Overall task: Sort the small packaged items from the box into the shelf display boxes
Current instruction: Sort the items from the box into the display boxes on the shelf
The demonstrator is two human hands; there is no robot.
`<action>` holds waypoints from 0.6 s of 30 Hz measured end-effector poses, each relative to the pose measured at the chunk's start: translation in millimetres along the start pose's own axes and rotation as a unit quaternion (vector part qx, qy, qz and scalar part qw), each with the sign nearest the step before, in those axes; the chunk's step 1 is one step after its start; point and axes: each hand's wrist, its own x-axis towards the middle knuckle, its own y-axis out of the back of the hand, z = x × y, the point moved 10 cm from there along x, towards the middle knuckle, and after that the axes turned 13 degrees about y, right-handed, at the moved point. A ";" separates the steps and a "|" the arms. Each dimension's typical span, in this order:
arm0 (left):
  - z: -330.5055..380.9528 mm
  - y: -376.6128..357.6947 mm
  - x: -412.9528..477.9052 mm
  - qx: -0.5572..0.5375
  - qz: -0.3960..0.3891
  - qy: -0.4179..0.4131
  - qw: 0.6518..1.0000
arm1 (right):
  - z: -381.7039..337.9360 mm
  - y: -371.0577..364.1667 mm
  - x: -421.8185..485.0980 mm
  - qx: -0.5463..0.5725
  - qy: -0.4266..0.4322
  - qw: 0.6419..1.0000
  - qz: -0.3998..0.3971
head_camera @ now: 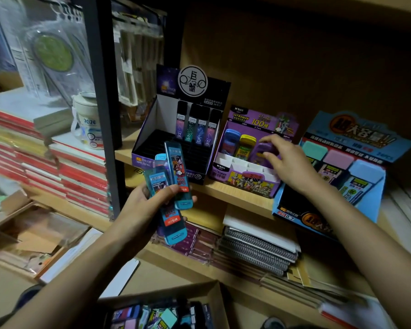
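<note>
Nearest you, at 6 o'clock, your cardboard box (214, 295) sits cut off by the lower edge, its packaged items a blurred jumble of pink, mint and blue. Your left hand (150, 203) is clamped on a fan of blue cases (173, 176); their long axes run roughly from 6 to 12 o'clock, leaning slightly toward 11, and one more hangs below your palm with its cap end pointing down. How many cases you hold is hard to tell, since they overlap. At 2 o'clock from that hand, your right hand (285, 160) is closed around a purple case (262, 151) at the purple display box (244, 184), its fingers hiding most of it; the case stands tilted back beside a yellow case (246, 144) and a blue one. At 12 o'clock the black display box (147, 148) holds four dark cases (196, 124) upright in its back row. At 3 o'clock the blue display box (356, 129) leans over the shelf edge (228, 189), its print blurred.
</note>
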 end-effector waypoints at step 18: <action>-12.6 -45.0 0.7 -0.014 -0.057 -0.010 0.998 | -104.2 -71.7 -76.8 0.505 -0.158 0.849 0.014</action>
